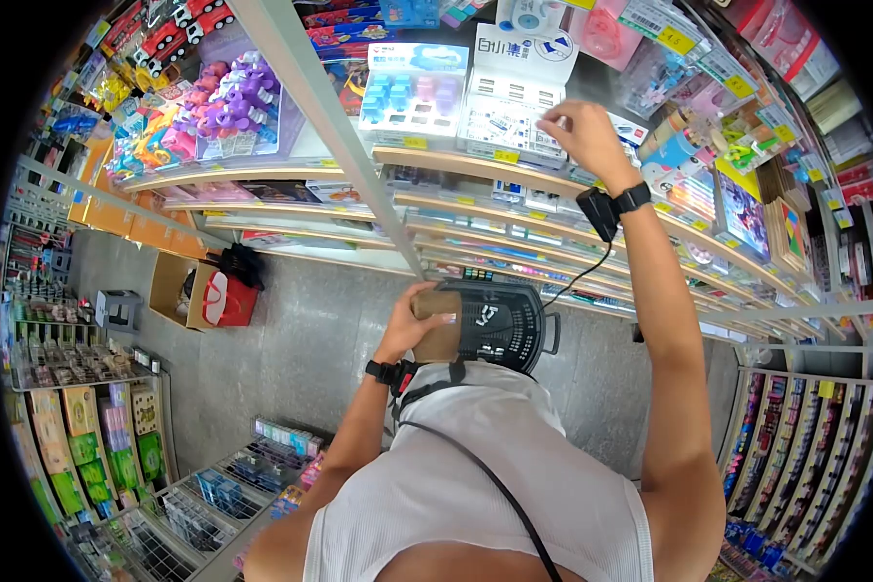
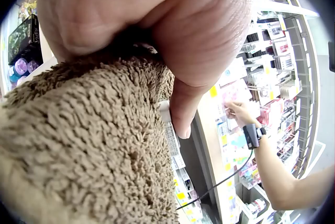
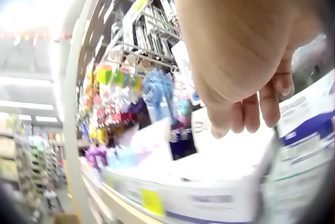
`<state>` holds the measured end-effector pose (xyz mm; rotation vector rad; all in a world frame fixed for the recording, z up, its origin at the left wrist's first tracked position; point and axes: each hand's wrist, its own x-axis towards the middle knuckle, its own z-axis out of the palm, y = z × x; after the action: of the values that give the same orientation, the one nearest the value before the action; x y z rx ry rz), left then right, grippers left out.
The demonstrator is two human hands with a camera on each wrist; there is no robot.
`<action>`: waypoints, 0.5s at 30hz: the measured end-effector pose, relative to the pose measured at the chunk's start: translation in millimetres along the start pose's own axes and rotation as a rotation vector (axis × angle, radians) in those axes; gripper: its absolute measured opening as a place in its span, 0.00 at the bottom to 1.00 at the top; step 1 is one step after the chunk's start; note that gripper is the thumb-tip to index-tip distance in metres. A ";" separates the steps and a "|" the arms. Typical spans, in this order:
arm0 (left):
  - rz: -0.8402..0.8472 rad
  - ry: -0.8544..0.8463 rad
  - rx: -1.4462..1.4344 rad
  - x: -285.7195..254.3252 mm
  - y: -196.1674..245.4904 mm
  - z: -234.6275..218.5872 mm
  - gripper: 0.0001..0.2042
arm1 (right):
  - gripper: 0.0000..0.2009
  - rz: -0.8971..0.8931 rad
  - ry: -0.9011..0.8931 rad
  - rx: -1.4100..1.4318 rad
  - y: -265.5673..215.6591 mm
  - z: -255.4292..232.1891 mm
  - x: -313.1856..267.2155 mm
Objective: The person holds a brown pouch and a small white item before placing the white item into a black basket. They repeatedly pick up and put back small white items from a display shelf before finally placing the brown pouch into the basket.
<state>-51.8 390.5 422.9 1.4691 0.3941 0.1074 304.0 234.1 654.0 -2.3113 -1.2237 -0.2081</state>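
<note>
My left hand (image 1: 413,323) grips a brown fleecy piece (image 2: 99,135) at the left end of a black plastic basket (image 1: 507,325), thumb lying across the top. Seen from the left wrist, the curly pile fills the lower left and the other fingers are mostly hidden. Small white pieces (image 1: 486,314) lie in the basket. Out over the shelf, my right hand (image 1: 588,141) hovers at the right side of a white display box (image 1: 514,82) with small packs in it. Its fingers (image 3: 251,113) bend loosely downward above the white boxes, with nothing visible in them.
Left of the white box stands a display of blue and purple pieces (image 1: 412,92). A grey upright post (image 1: 335,126) divides the shelves. Purple toys (image 1: 238,97) lie beyond it. On the floor at left is an open cardboard box (image 1: 177,288). A cable (image 1: 582,276) hangs from the right wrist.
</note>
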 end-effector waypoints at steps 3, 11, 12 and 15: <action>-0.013 0.004 0.001 -0.9 0.8 -2.0 0.33 | 0.14 -0.065 -0.063 0.172 -4.1 29.1 16.6; 0.027 0.040 -0.027 -8.9 -7.5 -14.9 0.32 | 0.20 -0.095 -0.291 0.055 -21.1 35.7 36.4; 0.018 0.042 -0.013 -10.0 -8.9 -15.5 0.32 | 0.20 -0.094 -0.294 0.054 -22.8 32.1 36.9; -0.010 0.036 -0.005 -10.3 -7.8 -11.5 0.32 | 0.19 -0.025 -0.325 0.074 -20.7 27.1 37.5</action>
<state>-66.3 397.3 416.6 1.4617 0.4296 0.1267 306.4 284.7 651.9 -2.3274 -1.3884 0.2095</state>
